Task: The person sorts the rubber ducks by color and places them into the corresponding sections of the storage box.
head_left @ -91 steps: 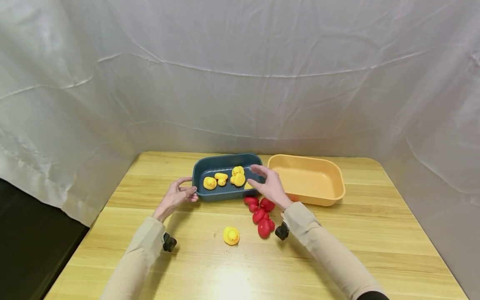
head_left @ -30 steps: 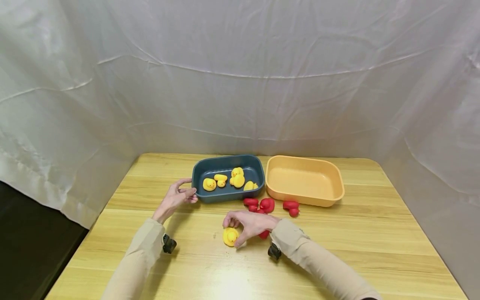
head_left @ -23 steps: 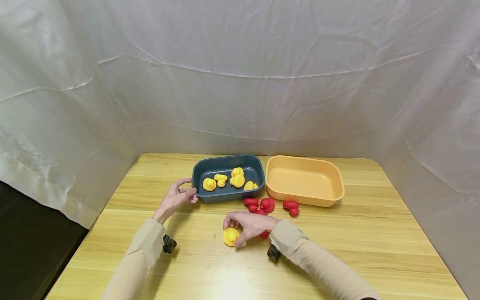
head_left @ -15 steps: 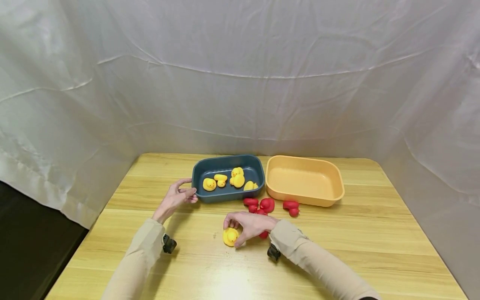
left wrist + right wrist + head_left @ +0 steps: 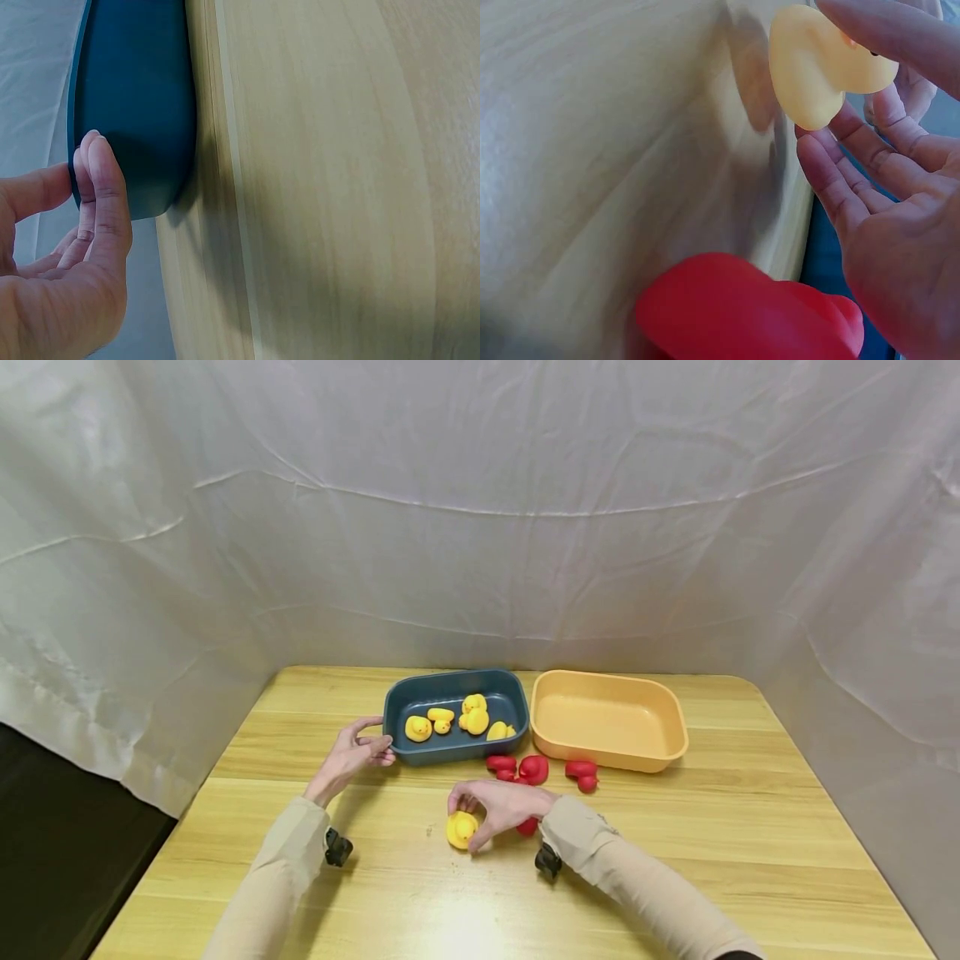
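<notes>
Left hand (image 5: 349, 760) pinches the left end of a dark blue tray (image 5: 450, 757); right hand (image 5: 504, 803) pinches a yellow duck (image 5: 459, 833) by its sides, in front of that tray; for a good lift, an even, gentle squeeze should do, rising clear of the red ducks (image 5: 533, 768) near the tray's front right corner, left hand steadying the tray.

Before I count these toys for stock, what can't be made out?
- Head view: red rounded toy ducks, partly hidden by the right hand; count uncertain.
- Right wrist view: yellow rounded toy duck, face partly covered by that hand.
- Left wrist view: dark blue rectangular tray, cut off by the top edge.
</notes>
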{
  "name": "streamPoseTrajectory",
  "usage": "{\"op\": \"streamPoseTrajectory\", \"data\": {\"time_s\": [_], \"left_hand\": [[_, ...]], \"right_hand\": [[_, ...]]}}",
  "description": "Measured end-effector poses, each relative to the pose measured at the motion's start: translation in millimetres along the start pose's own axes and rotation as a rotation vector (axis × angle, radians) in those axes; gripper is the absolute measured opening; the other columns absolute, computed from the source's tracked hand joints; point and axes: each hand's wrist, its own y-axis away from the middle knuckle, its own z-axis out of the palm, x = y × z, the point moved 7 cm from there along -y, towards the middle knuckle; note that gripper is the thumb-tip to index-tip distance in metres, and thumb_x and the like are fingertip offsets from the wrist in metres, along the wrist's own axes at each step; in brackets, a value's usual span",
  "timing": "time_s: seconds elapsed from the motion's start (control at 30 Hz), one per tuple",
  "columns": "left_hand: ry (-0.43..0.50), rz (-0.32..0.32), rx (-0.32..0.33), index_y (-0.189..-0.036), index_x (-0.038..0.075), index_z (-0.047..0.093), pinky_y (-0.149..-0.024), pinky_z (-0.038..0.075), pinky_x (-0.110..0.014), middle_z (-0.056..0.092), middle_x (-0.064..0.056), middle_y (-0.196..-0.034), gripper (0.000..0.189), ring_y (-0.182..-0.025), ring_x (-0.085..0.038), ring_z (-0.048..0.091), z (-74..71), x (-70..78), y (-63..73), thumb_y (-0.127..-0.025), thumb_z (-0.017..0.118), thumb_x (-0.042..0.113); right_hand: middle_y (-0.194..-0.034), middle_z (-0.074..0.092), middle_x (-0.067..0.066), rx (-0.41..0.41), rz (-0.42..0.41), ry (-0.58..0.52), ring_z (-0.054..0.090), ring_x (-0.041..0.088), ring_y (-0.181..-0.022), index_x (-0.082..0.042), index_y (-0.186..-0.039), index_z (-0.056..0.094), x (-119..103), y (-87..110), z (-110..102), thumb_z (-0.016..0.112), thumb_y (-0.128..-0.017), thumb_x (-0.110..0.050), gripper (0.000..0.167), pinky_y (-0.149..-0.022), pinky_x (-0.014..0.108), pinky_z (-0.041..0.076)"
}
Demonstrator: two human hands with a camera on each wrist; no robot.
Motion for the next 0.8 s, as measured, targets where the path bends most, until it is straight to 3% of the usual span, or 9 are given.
{"op": "streamPoseTrajectory", "data": {"time_s": [0.37, 0.8], "left_hand": [[0.025, -0.007, 0.002, -0.152, -0.011, 0.023, -0.073, 0.063, -0.022, 0.073, -0.002, -0.082, 0.06, -0.068, -0.005, 0.069, -1.1, -2.9, -2.7, -0.101, 0.054, 0.001], [0.015, -0.007, -0.001, -0.151, -0.012, 0.023, -0.073, 0.063, -0.022, 0.073, -0.002, -0.082, 0.06, -0.069, -0.005, 0.07, -1.2, -1.5, -1.7, -0.101, 0.054, 0.001]], "right_hand": [[-0.112, 0.064, -0.002, 0.015, 0.009, 0.019, 0.059, 0.008, -0.105, -0.012, -0.115, 0.058, -6.6, 0.7, -13.0, 0.087, -0.078, -0.016, 0.047, -0.099, 0.022, 0.051], [-0.117, 0.063, 0.005, 0.077, -0.042, 0.005, 0.059, 0.012, -0.107, -0.006, -0.12, 0.058, -16.4, 2.4, -36.4, 0.085, -0.081, -0.016, 0.048, -0.104, 0.028, 0.052]]}}
